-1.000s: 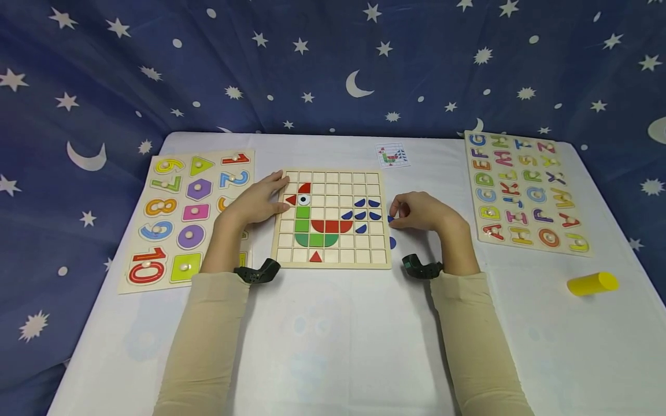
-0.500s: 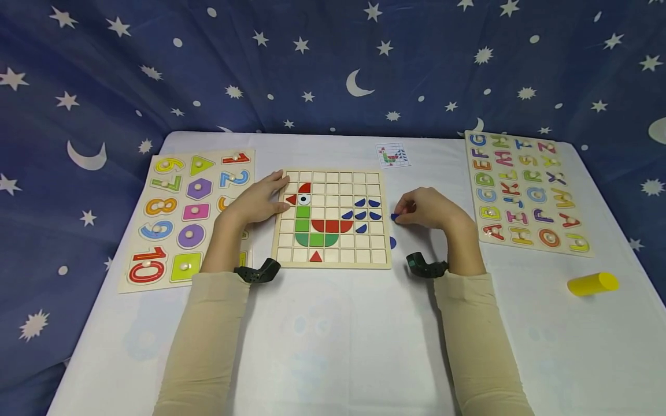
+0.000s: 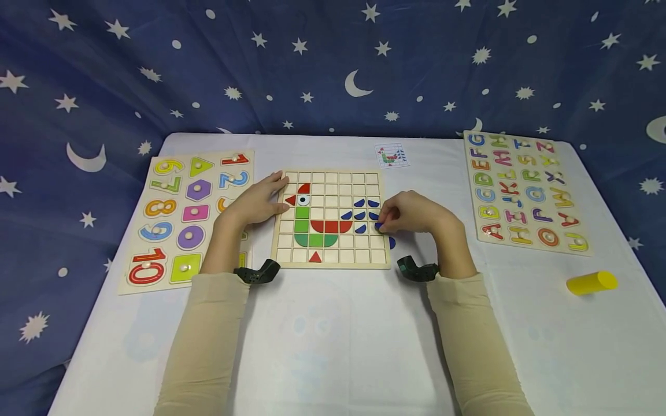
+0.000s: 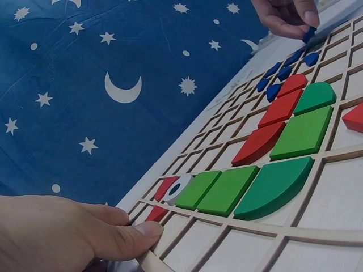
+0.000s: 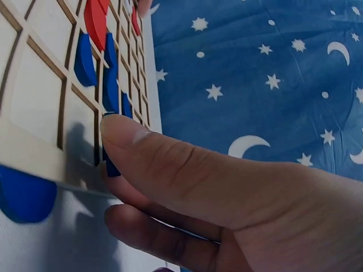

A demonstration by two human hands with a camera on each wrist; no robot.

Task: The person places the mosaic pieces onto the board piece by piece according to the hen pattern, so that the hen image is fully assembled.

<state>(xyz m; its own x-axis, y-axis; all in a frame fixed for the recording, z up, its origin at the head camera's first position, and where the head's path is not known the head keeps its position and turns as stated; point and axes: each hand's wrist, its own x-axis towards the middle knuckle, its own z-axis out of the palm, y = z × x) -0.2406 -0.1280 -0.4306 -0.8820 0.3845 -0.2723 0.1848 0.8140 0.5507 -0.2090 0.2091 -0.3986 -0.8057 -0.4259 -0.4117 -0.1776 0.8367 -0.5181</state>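
A wooden grid board (image 3: 333, 264) lies on the table, with red, green and blue pieces and a white eye piece (image 3: 303, 200) set in its squares in the shape of a bird. My left hand (image 3: 252, 203) rests at the board's left edge, its thumb (image 4: 144, 229) on the frame. At the right side, my right hand (image 3: 416, 211) pinches a blue curved-edge piece (image 5: 112, 164) between thumb and fingers, over the rightmost column just below another blue piece. A loose blue piece (image 3: 392, 243) lies beside the board's right edge.
A number-and-shape peg board (image 3: 174, 222) lies on the left, partly behind my left arm. An alphabet peg board (image 3: 525, 193) is at the right. Behind the grid board lies a small card (image 3: 392, 155) printed with a similar bird. A yellow cylinder (image 3: 592, 283) lies at far right.
My right hand has lifted the blue piece from the table beside the board, drawn it slightly right, then carried it left over the grid's right column. The left hand stays put.
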